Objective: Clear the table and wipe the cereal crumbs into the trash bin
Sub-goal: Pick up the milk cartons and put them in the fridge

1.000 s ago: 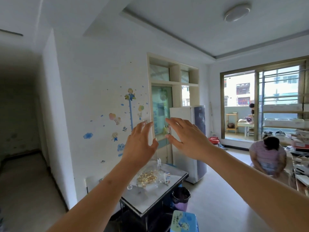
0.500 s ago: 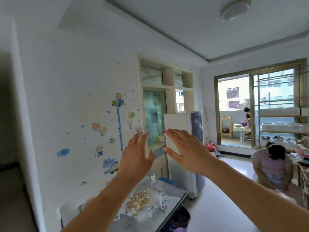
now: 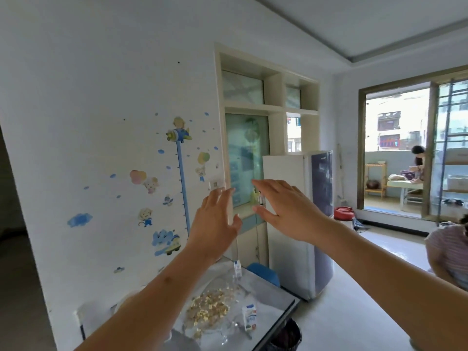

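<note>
A small table (image 3: 274,298) with a pale top stands against the wall at the bottom middle. Yellow cereal pieces (image 3: 211,309) lie scattered on it in a heap. A small milk carton (image 3: 249,317) stands beside the heap, and another carton (image 3: 60,268) stands at the table's far end. A dark trash bin (image 3: 287,335) sits on the floor at the table's right corner. My left hand (image 3: 215,224) and my right hand (image 3: 286,211) are raised in the air well above the table, fingers spread, holding nothing.
A white and blue fridge (image 3: 301,219) stands right behind the table. A blue stool (image 3: 264,272) is between table and fridge. One person (image 3: 448,252) crouches at the right edge, another (image 3: 417,163) sits on the balcony. A red pot (image 3: 343,212) sits on the floor.
The view has swung left and downward a little, so the table and cereal sit lower and nearer. Both hands stay raised and spread, holding nothing.
</note>
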